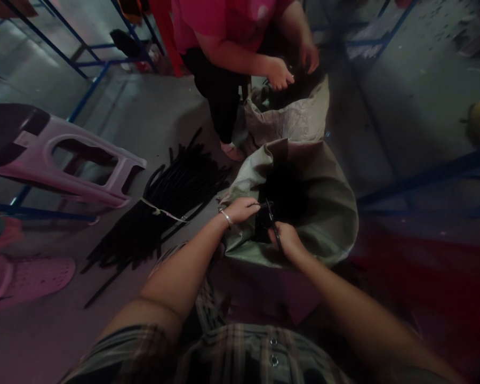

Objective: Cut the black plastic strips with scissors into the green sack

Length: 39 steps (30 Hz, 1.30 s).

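Note:
Over the mouth of a large pale green woven sack (332,224), my two hands are close together. My right hand (290,241) is closed around dark scissors (275,226), their blades pointing up and away from me. Fingers of my left hand (242,209) are pinched on a small black piece (265,205), which meets the scissor blades. A bracelet circles my left wrist. The sack's inside is very dark, so its black contents cannot be told apart.
A co-worker (228,32) in a pink top handles something dark over a second sack (292,120). Left lie a tied bundle of black tubes (172,192), a tipped pink stool (84,154) and a pink basket (40,277). Blue metal frames (88,98) stand around.

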Tool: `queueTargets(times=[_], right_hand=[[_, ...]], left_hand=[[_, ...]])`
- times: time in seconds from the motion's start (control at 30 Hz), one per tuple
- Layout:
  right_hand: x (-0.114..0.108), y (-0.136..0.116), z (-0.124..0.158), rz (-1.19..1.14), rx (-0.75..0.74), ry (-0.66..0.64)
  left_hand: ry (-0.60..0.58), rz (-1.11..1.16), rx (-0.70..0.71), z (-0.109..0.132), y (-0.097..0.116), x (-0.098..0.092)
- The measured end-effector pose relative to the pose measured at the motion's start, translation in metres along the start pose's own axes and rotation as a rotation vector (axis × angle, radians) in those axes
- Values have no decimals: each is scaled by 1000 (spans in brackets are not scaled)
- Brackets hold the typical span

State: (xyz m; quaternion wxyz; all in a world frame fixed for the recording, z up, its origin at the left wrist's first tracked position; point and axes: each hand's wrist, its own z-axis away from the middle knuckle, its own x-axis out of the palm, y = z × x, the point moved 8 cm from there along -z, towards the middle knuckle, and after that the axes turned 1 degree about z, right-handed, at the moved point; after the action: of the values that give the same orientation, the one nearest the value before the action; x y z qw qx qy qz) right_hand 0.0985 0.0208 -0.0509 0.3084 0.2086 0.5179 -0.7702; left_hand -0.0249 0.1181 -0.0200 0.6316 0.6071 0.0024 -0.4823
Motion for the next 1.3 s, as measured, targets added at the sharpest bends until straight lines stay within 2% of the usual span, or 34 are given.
queueTargets(times=[0.23,0.4,0.53,0.63,1.0,1.17,1.3], right_hand=[[1,1,-2,-62,-4,-8],[-6,-2,-3,-2,-15,36],[2,-4,-3,114,-24,-47],[9,-4,-1,192,-30,-98],[4,-9,2,251,-37,-101],[0,-11,3,289,-50,-24],[-2,-11,3,233,-60,9]], left_hand=[[5,16,-35,0,-2,-2],[31,145,-66,1,-2,-4],[4,355,-146,3,-1,-1],[-27,431,-169,4,4,2],[-51,213,-59,4,13,11],[-48,200,-61,4,12,8],[-51,225,-70,4,12,6]])
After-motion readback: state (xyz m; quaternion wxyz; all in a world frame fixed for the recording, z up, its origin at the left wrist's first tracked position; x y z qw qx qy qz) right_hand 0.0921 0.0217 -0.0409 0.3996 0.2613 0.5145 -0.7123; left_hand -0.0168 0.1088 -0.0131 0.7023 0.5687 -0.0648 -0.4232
